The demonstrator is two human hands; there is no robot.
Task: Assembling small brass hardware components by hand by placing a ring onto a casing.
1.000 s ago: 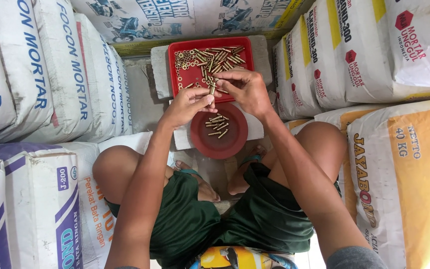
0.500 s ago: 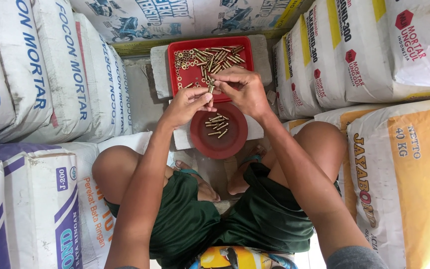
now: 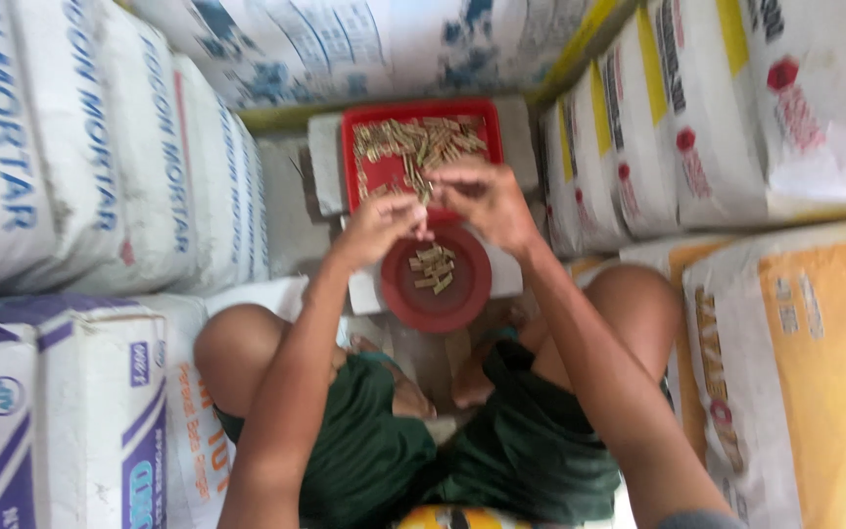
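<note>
Both hands still joined (camera shifted)

1 red square tray, 1 round red bowl, 2 hands, approx. 6 brass pcs in bowl

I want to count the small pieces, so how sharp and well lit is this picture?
Head view: motion blur softens everything; the hands smear. Pieces in the red tray and round bowl merge, too blurred to count. Light is even daylight, no hard shadows; the white sacks at right look washed out.
</note>
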